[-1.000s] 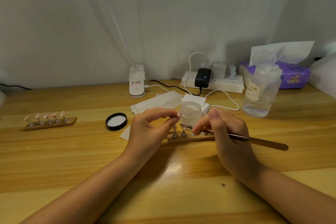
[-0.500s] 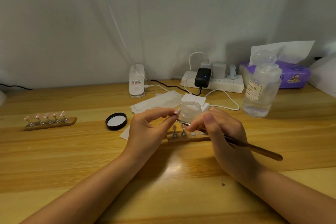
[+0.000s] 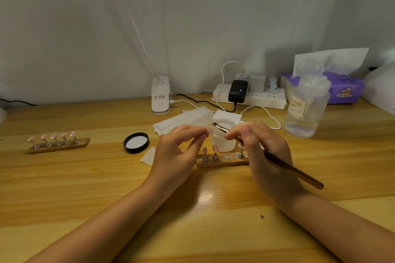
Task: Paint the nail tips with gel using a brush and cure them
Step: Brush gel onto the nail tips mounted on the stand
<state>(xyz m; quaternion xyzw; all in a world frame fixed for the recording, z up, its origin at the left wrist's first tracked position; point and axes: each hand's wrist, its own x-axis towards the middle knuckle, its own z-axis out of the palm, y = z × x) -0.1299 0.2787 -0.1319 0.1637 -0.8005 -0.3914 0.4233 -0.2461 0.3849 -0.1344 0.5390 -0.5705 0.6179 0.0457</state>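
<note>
Near the middle of the frame the left hand pinches a pink nail tip between thumb and forefinger, while the right hand grips the brush, whose long axis runs from lower right up to its bristle end just right of the tip, over the open gel jar. So the stroke is a short leftward reach. The nail stand lies on the surface below both hands, the jar lid well left.
</note>
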